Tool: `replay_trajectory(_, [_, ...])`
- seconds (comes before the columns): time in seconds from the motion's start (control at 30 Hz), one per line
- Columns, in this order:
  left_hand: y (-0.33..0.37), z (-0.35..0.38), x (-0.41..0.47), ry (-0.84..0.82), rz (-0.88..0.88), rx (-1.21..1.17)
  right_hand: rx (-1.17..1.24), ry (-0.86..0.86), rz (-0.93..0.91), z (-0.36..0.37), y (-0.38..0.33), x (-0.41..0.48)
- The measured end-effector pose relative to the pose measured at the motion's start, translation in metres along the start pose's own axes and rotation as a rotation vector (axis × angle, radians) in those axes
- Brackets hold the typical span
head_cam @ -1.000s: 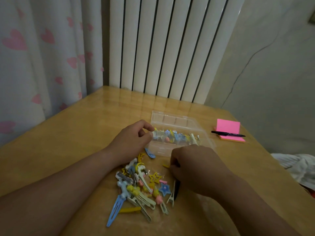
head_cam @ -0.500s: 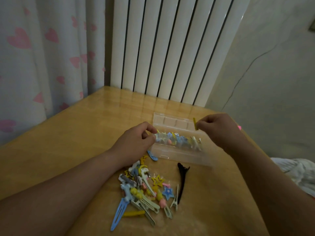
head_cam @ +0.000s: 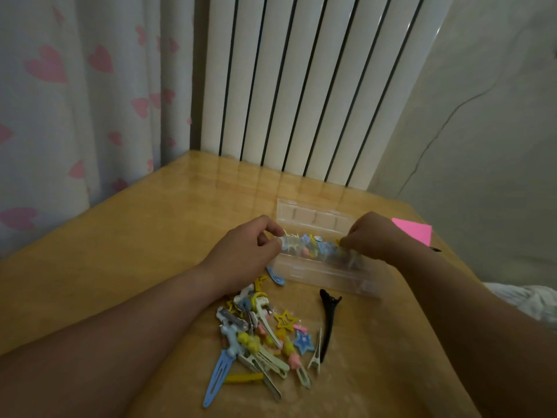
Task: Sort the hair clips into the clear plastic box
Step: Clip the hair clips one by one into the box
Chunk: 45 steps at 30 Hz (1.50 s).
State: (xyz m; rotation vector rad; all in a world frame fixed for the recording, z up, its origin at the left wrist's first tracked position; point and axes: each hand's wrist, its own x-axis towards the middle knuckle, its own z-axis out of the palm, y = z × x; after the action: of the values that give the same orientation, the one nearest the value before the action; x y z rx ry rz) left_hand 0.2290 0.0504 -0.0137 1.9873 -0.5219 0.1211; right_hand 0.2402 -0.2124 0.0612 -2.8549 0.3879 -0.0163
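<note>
Nearest, below the left hand (head_cam: 244,254), sits one tangled pile of hair clips (head_cam: 259,336), too many to count. Beside it one black alligator clip (head_cam: 328,321) lies near-to-far. One clear plastic box (head_cam: 325,276) spans lengthwise between the hands. The left hand pinches its end and the right hand (head_cam: 373,236) pinches a yellow clip (head_cam: 339,242) over it.

Right of the clear plastic box (head_cam: 325,277), the right hand (head_cam: 376,236) covers part of the pink notepad (head_cam: 417,232) and nearly all of a pen (head_cam: 435,249); clips (head_cam: 313,250) inside the box blur together
</note>
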Motion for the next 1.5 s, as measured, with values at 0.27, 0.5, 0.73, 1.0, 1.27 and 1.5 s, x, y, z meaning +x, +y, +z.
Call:
replay_trajectory(0.27, [0.003,-0.001,-0.001,-0.006,-0.001,0.002,0.139,0.209,-0.074,0.015,0.008,-0.018])
replay_trajectory(0.5, [0.004,-0.001,-0.001,-0.003,0.005,-0.024,0.415,0.515,-0.278,0.017,-0.007,-0.084])
replay_trajectory(0.73, [0.001,-0.003,-0.002,-0.032,0.037,0.017,0.416,0.006,-0.391,0.026,-0.027,-0.127])
replay_trajectory(1.0, [0.002,-0.002,0.001,-0.009,0.032,0.048,0.281,0.118,-0.419,0.046,-0.024,-0.114])
replay_trajectory(1.27, [0.001,-0.002,0.003,-0.001,-0.021,0.052,-0.143,0.185,-0.599,0.055,-0.049,-0.124])
replay_trajectory(1.5, [0.005,-0.002,0.001,0.001,-0.022,0.043,-0.329,0.258,-0.582,0.065,-0.06,-0.12])
